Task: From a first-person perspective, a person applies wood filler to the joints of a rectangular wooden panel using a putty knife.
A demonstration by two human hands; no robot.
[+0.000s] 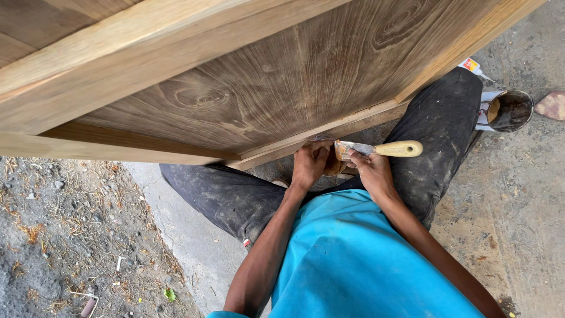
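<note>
Turquoise shirt [353, 265], nearest the camera, filling the lower middle; both bare forearms run up from it. Dark, dust-marked trousers [435, 135], knees spread to either side over the concrete ground [518, 194]. Left hand [310, 165], fingers curled around a small round container [331, 162] of brown filler, only partly seen behind the knuckles. Right hand [371, 171], just beside the left at its 3 o'clock, fingers pinched on a putty knife [376, 149]; the blade lies at the hand's 11 o'clock, smeared brown and touching the container's rim, while the pale wooden handle points out toward 2 o'clock. Wooden door panel [282, 76], framed, with strong grain, directly at 12 o'clock of both hands, its lower rail edge just above them. Open tin [509, 110] with dark contents, farther off at 2 o'clock, well apart from the hands.
</note>
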